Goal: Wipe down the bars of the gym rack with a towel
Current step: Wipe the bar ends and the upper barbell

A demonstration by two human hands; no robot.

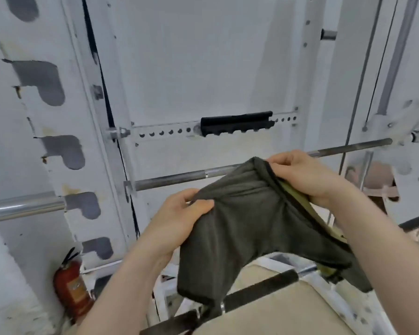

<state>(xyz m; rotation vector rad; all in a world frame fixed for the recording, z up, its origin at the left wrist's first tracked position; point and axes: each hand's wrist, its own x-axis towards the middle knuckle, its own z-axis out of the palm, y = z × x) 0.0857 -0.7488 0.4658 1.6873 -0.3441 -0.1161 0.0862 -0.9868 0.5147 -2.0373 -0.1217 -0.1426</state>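
Note:
A dark grey-green towel (pixel 240 221) is stretched between both hands just in front of a grey steel barbell (pixel 174 178) that runs across the white gym rack (pixel 82 131). My left hand (pixel 179 213) pinches the towel's left edge, thumb on top. My right hand (pixel 307 175) grips its upper right corner, close to the bar. The towel's lower part hangs down and hides the middle stretch of the bar. An olive inner side (pixel 298 197) shows along the right fold.
A polished bar sleeve (pixel 22 206) juts out at the left through the notched upright. A black pad (pixel 235 123) sits on a perforated crossbar. A red fire extinguisher (pixel 70 286) stands at the lower left. A beige bench pad (pixel 288 315) lies below my arms.

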